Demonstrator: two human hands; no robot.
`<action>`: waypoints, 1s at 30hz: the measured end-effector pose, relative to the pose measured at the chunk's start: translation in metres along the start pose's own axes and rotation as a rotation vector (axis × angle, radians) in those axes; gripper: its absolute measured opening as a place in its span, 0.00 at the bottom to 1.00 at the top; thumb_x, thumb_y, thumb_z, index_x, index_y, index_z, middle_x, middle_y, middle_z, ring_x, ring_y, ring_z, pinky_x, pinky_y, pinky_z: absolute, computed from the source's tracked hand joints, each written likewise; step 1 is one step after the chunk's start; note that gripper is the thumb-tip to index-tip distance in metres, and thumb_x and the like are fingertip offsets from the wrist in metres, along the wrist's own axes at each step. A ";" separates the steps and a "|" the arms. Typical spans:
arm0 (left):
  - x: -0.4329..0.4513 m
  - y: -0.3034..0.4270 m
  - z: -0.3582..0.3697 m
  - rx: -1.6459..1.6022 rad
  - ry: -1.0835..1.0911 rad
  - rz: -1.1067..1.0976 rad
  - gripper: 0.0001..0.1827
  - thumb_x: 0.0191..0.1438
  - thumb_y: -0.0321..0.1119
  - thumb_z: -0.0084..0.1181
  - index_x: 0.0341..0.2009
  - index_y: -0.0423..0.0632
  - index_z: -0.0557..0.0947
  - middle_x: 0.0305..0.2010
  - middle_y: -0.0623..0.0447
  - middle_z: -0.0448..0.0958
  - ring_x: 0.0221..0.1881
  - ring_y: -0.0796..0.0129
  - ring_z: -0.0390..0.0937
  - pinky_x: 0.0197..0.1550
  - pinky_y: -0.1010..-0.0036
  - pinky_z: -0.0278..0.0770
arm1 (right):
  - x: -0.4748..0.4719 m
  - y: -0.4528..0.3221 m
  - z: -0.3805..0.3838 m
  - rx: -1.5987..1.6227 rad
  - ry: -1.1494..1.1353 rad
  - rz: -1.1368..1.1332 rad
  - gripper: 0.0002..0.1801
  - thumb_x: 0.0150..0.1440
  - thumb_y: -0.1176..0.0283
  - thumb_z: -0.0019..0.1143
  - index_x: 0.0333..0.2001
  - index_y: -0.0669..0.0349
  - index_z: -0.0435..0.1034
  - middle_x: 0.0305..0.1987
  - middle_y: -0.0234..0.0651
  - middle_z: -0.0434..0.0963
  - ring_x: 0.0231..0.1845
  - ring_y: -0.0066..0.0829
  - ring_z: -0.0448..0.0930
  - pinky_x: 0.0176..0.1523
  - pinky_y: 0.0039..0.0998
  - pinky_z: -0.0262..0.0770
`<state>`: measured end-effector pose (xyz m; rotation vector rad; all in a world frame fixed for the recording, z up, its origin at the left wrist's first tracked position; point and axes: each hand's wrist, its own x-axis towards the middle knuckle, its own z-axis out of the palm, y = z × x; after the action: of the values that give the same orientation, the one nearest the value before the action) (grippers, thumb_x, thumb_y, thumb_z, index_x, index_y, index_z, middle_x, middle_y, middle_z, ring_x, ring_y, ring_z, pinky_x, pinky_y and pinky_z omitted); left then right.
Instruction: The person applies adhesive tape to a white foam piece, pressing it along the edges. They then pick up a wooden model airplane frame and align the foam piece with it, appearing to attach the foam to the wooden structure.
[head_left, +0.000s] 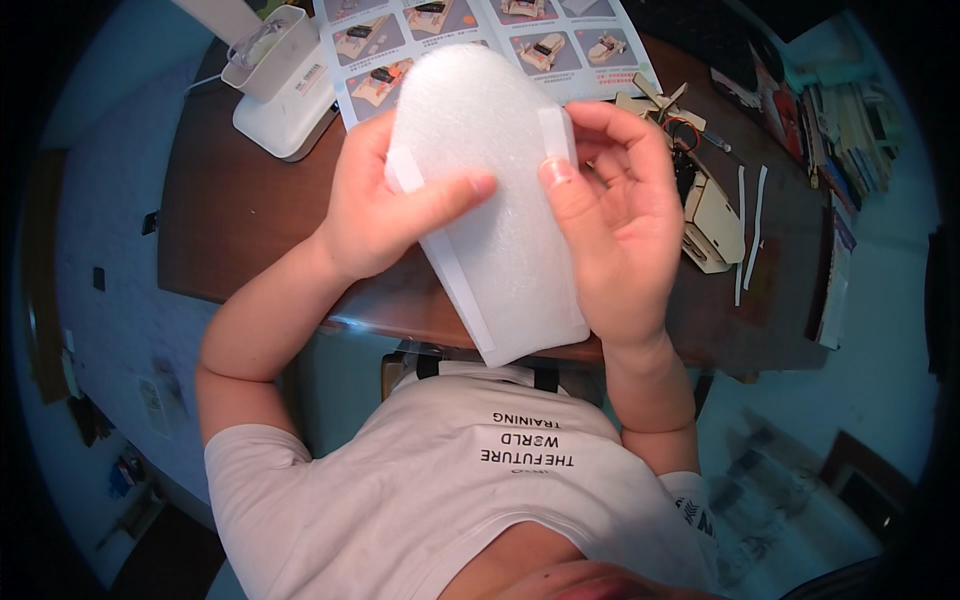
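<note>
A white foam sheet (480, 127), rounded at its far end and narrower toward me, is held up over the near edge of the table. White adhesive strips (461, 289) run along its long sides. My left hand (379, 202) grips the left edge, its thumb lying flat across the upper face. At the opposite edge, my right hand (626, 202) pinches the sheet, the thumb pressing close to a short strip (555, 133). Most of the left fingers are hidden behind the foam.
A printed instruction sheet (480, 26) with pictures lies at the back. To its left stands a white lamp base (281, 124). A wooden model (712, 221) with wires and thin white strips (752, 225) rest on the brown table (247, 217), right of my hands. Books (844, 142) line the far right.
</note>
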<state>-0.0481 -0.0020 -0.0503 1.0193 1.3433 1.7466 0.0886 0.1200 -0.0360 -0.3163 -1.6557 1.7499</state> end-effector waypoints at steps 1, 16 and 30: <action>0.002 0.000 0.000 -0.005 0.019 0.018 0.25 0.52 0.32 0.62 0.54 0.38 0.72 0.45 0.50 0.77 0.46 0.70 0.75 0.48 0.73 0.74 | -0.002 -0.001 0.001 0.040 -0.011 0.035 0.17 0.57 0.82 0.54 0.50 0.70 0.63 0.46 0.39 0.73 0.38 0.19 0.77 0.40 0.20 0.75; 0.025 0.008 -0.022 0.291 -0.099 -0.013 0.08 0.50 0.25 0.57 0.37 0.41 0.79 0.41 0.51 0.76 0.46 0.70 0.73 0.52 0.74 0.69 | -0.005 0.010 -0.002 -0.335 -0.151 -0.049 0.13 0.49 0.81 0.61 0.41 0.67 0.72 0.35 0.38 0.77 0.30 0.25 0.79 0.32 0.24 0.76; 0.021 0.009 -0.029 -0.007 -0.086 -0.189 0.19 0.46 0.32 0.54 0.46 0.43 0.77 0.41 0.50 0.78 0.40 0.73 0.77 0.43 0.79 0.77 | -0.002 -0.004 -0.005 0.105 -0.178 0.301 0.13 0.56 0.83 0.55 0.46 0.70 0.69 0.39 0.34 0.77 0.39 0.17 0.77 0.40 0.17 0.75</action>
<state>-0.0837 0.0022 -0.0419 0.9215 1.3332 1.5503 0.0942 0.1227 -0.0334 -0.3863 -1.7004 2.1344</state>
